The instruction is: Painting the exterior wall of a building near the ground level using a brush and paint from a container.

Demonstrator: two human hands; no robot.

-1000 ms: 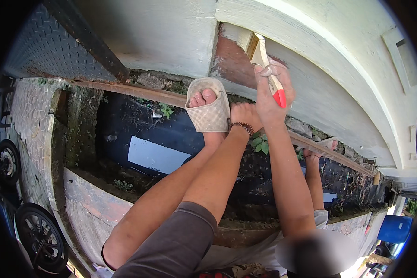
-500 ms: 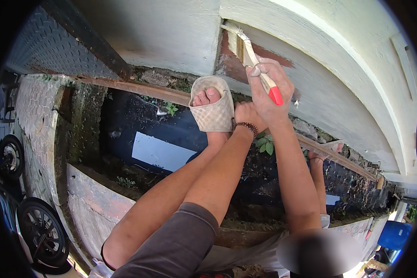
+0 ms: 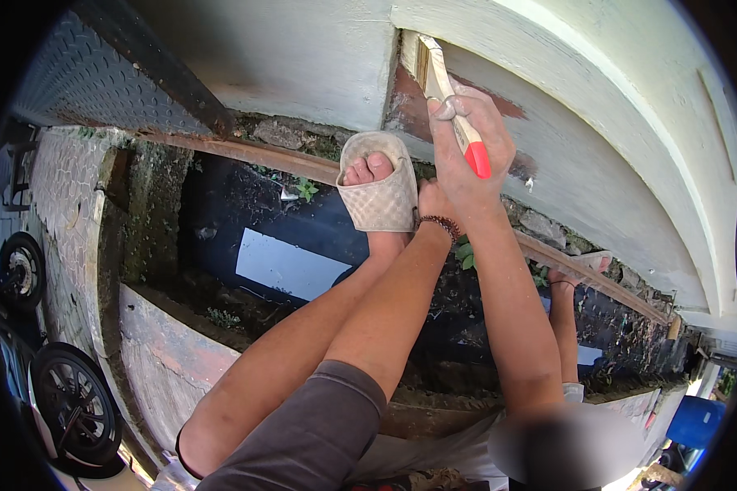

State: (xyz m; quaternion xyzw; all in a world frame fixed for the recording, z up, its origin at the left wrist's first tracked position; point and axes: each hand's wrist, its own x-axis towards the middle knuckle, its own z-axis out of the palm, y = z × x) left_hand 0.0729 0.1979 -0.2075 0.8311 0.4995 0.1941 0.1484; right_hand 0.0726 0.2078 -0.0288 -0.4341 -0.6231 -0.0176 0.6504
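Note:
A paintbrush [image 3: 457, 114] with a pale handle and a red end is gripped in my right hand [image 3: 475, 147], whose fingers are smeared with paint. Its bristle end lies at the upper left corner of a recessed wall panel [image 3: 499, 79], where whitish paint borders a reddish-brown patch. Lower down, my left hand [image 3: 436, 199], with a beaded bracelet at the wrist, is closed over the rusty metal rail [image 3: 295, 163]. My right wrist and the sandal partly hide it, and its fingertips do not show.
Beneath the rail runs a ditch of dark water [image 3: 213, 192]. My sandalled foot [image 3: 378, 184] rests on the rail; another sandalled foot [image 3: 577, 266] stands farther right. A ridged metal plate [image 3: 110, 78] leans at upper left. Motorcycle wheels [image 3: 74, 405] and a blue barrel [image 3: 696, 417] lie outward.
My right hand has shifted slightly up and left with the paintbrush, whose bristle end now sits closer in the panel's corner. My left hand stays by the rail.

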